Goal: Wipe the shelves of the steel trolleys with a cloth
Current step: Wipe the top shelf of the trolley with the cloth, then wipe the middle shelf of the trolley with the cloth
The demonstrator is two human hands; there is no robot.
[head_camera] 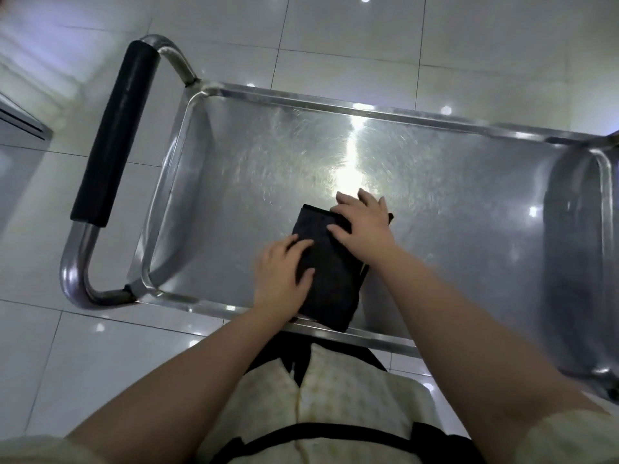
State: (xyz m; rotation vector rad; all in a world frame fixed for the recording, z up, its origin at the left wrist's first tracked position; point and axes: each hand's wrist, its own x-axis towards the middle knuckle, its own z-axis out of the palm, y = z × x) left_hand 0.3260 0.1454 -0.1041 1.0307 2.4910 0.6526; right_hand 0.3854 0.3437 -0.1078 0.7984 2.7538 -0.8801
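Observation:
A steel trolley's top shelf point(435, 202) fills the middle of the head view, with a raised rim all round. A folded dark cloth point(330, 279) lies on the shelf near its front edge, one corner over the rim. My left hand point(281, 279) rests flat on the cloth's left side, fingers spread. My right hand point(363, 222) presses flat on the cloth's far right part, fingers spread toward the left.
The trolley's push handle with a black foam grip point(115, 132) curves out at the left. A second steel rail end point(603, 229) shows at the right. Glossy white floor tiles point(435, 45) surround the trolley. My body stands against the front rim.

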